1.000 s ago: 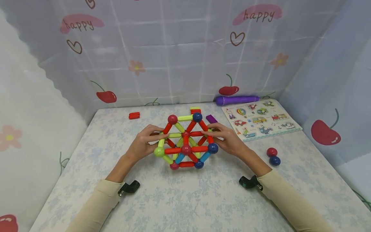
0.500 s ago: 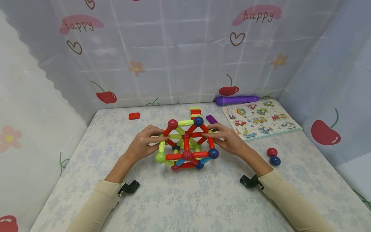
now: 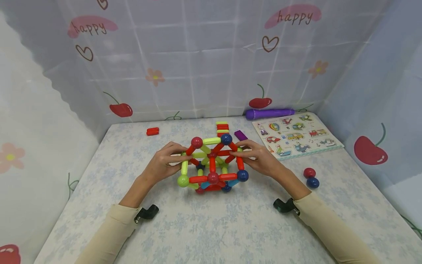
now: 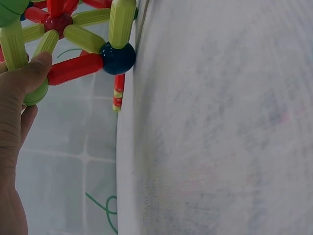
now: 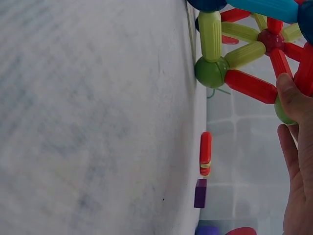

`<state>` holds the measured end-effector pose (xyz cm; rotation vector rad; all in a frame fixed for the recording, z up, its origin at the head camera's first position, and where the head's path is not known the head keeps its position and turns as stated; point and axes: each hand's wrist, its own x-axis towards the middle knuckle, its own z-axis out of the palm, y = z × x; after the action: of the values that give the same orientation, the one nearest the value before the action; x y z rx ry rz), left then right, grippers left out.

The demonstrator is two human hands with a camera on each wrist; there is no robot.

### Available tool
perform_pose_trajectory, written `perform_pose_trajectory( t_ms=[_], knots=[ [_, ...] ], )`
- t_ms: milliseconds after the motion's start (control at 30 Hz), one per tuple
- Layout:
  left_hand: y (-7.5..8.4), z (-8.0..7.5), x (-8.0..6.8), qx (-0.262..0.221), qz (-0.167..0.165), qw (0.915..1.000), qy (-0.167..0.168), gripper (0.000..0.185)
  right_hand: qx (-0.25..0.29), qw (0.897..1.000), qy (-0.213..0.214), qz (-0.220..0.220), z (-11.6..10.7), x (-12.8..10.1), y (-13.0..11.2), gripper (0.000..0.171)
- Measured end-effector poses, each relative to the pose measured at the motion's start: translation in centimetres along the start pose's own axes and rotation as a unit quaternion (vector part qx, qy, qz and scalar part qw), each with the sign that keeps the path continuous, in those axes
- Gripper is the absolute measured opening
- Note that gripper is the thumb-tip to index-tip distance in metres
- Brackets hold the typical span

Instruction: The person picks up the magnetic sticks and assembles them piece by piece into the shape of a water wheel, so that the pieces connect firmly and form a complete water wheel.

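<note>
A frame of coloured rods and balls (image 3: 213, 178), in red, lime green and blue, stands on the table between the two hands. My left hand (image 3: 165, 161) pinches its left side around a lime green ball; in the left wrist view the thumb (image 4: 40, 68) lies against that ball and its rods. On the other side my right hand (image 3: 258, 157) grips the right green ball, and the thumb (image 5: 288, 93) shows against it in the right wrist view. Some of the frame's far and lower rods are hidden behind its front.
Several red and green rods (image 3: 222, 127) lie behind the frame, near a purple block (image 3: 240, 135). Two red rods (image 3: 152, 131) are at the back left. A picture board (image 3: 296, 135), a purple stick (image 3: 270, 114), a red ball (image 3: 309, 172) and a blue ball (image 3: 313, 183) lie to the right.
The frame has tilted between the hands: its upper and front balls have dropped toward the viewer and the table. Both hands keep their hold in nearly the same place.
</note>
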<state>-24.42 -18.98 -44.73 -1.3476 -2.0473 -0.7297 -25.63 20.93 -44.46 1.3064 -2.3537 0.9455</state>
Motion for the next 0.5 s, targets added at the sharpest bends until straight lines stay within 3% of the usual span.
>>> perform_pose_trajectory(
  t_ms=[267, 500],
  knots=[
    [-0.12, 0.02, -0.19, -0.021, -0.021, 0.9995, -0.007, 0.033, 0.000, 1.000, 0.006, -0.016, 0.06, 0.08, 0.04, 0.045],
    [-0.01, 0.13, -0.15, -0.038, -0.048, 0.9981, -0.002, 0.038, 0.007, 1.000, 0.002, -0.006, -0.08, 0.10, 0.09, 0.045]
  ],
)
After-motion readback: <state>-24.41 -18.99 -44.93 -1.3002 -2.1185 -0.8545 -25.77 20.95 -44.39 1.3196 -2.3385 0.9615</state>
